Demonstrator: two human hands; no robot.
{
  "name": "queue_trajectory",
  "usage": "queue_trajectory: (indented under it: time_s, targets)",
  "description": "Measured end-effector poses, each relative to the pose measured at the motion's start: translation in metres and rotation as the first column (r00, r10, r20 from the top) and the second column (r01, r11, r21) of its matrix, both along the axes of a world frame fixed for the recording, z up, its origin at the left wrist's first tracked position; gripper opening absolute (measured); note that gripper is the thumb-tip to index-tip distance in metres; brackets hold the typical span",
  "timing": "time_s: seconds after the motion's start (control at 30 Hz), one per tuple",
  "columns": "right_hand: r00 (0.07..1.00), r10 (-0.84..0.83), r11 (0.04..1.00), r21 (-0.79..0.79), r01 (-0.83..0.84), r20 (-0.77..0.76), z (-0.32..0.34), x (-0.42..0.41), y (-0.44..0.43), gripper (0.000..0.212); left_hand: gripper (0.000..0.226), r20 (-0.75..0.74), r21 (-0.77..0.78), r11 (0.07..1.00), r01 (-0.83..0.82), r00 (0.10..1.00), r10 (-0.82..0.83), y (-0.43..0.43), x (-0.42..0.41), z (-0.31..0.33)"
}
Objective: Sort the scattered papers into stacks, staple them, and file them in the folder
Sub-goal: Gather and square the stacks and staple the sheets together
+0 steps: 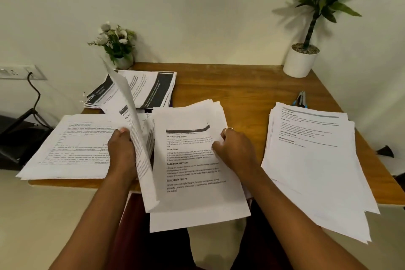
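A thick middle stack of printed papers point(192, 171) lies in front of me and overhangs the near edge of the wooden table point(241, 90). My left hand point(121, 149) grips a lifted bundle of sheets point(133, 129) that stands nearly on edge at the stack's left side. My right hand point(236, 149), with a ring on one finger, rests with curled fingers on the right edge of the stack's top page. More stacks lie around: one with tables at the left point(72, 147), one with dark headers at the back left point(151, 87), and one at the right point(311, 160). A stapler point(301, 99) lies behind the right stack.
A small pot of white flowers point(118, 48) stands at the table's back left corner. A tall green plant in a white pot point(301, 61) is at the back right. A wall socket with a black cable point(32, 79) is on the left wall. No folder shows.
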State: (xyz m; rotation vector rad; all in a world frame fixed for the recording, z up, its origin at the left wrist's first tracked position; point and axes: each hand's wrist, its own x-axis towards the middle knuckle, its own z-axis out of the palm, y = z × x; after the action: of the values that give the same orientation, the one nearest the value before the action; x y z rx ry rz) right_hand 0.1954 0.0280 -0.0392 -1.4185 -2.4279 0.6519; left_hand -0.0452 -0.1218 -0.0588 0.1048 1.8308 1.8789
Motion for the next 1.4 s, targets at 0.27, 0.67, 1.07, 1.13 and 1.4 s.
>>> queue_trajectory:
  time_s: [0.27,0.67,1.07,1.13,1.4]
  targets:
    - [0.954,0.246,0.948,0.249,-0.2,-0.17,-0.001,-0.014,-0.032,0.008,0.026,-0.124,-0.042,0.999,-0.029,0.992,0.024,0.008,0.039,0.026]
    - [0.92,-0.034,0.992,-0.124,-0.016,-0.39,-0.003,-0.01,0.015,0.023,0.029,-0.46,-0.282,0.958,-0.047,0.883,-0.092,0.013,0.051,0.033]
    - [0.939,-0.182,0.933,-0.352,0.072,-0.291,0.001,-0.012,0.019,0.072,0.046,-0.475,-0.584,0.811,0.043,0.792,-0.384,0.026,0.061,0.025]
    - [0.934,-0.182,0.918,-0.394,0.05,-0.307,0.001,-0.016,0.016,0.068,0.056,-0.426,-0.604,0.791,0.098,0.799,-0.424,0.03,0.064,0.029]
    - [0.891,-0.311,0.76,-0.649,0.025,-0.33,0.013,-0.014,0.031,0.042,0.082,-0.355,-0.562,0.802,0.202,0.817,-0.454,0.042,0.062,0.028]
